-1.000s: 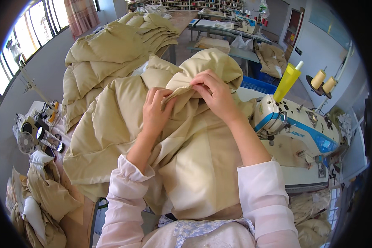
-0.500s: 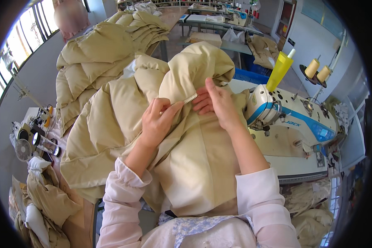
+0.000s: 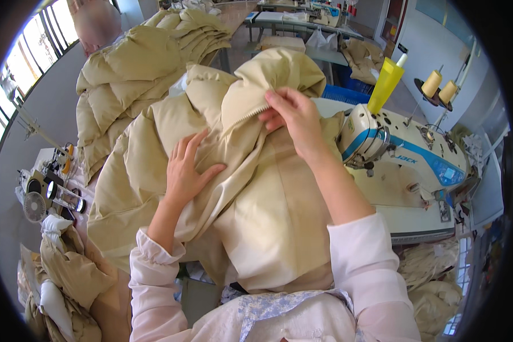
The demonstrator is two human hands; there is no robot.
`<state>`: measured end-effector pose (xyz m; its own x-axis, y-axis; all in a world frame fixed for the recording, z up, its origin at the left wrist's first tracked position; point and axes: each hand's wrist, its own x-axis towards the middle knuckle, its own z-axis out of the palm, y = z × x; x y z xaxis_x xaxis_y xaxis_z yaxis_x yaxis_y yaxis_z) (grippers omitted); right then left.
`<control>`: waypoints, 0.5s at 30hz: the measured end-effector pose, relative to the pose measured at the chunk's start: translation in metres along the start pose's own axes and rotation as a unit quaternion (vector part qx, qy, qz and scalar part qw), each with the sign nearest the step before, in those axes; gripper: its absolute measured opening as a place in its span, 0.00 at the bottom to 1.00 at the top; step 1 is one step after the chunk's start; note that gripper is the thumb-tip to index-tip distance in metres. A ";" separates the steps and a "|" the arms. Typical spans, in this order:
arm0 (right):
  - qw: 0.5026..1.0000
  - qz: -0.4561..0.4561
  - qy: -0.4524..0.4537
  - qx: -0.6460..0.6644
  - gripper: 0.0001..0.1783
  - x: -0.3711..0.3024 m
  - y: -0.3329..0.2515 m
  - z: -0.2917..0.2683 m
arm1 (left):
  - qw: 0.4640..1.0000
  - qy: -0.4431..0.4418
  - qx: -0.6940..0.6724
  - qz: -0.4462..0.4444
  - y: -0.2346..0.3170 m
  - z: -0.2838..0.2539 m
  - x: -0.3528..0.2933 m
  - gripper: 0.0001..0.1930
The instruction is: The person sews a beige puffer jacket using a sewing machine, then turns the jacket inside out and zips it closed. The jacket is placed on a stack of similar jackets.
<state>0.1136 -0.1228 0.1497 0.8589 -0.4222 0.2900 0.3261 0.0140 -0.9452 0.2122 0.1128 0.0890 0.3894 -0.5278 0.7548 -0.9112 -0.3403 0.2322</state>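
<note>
A khaki padded jacket (image 3: 279, 239) is spread over my lap and the table in front of me. A strip of pale zipper teeth (image 3: 249, 115) runs along one folded edge of it. My right hand (image 3: 297, 121) pinches that edge between thumb and fingers, at the upper end of the visible teeth. On the quilted part to the left lies my left hand (image 3: 186, 171), open, its fingers spread and thumb stretched out over the cloth. Folds hide the rest of the zipper.
At the right stands a white and blue sewing machine (image 3: 404, 151) with a yellow holder (image 3: 385, 85) on top and thread cones (image 3: 432, 83) behind. More padded garments (image 3: 131, 62) are heaped at far left. A small fan (image 3: 34, 206) and cloth pieces (image 3: 77, 273) sit at near left.
My left hand has let go of the zipper edge, moved left and down, and opened onto the cloth. My right hand has moved up slightly and closed on the edge, showing more teeth.
</note>
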 end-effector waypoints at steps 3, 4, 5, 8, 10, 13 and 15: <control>0.992 -0.075 -0.093 0.034 0.19 0.001 -0.016 0.016 | 0.979 -0.178 0.034 -0.090 -0.023 0.011 -0.003 0.23; 0.988 -0.101 -0.065 -0.095 0.21 -0.008 -0.025 0.014 | 0.977 -0.153 -0.019 -0.144 -0.041 0.013 -0.002 0.21; 0.965 -0.125 -0.036 -0.227 0.22 -0.021 -0.033 0.001 | 0.969 -0.127 -0.076 -0.196 -0.062 0.016 0.000 0.20; 0.806 0.071 0.046 -0.585 0.27 -0.095 -0.077 -0.029 | 0.914 0.073 -0.213 -0.337 -0.099 -0.008 0.026 0.14; 0.796 0.106 0.062 -0.593 0.34 -0.156 -0.044 -0.084 | 0.925 0.218 -0.173 -0.258 -0.130 -0.011 0.045 0.13; 0.876 0.184 0.079 -0.439 0.34 -0.218 -0.011 -0.113 | 0.974 0.190 -0.038 -0.115 -0.153 -0.011 0.074 0.14; 0.924 0.111 0.088 -0.355 0.33 -0.228 0.003 -0.095 | 0.990 0.123 0.067 -0.008 -0.166 -0.014 0.092 0.14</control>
<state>-0.1188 -0.1127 0.0661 0.7753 -0.6225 0.1068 -0.2457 -0.4530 -0.8570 0.3977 0.1317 0.1281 0.3447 -0.3209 0.8822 -0.8724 -0.4566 0.1747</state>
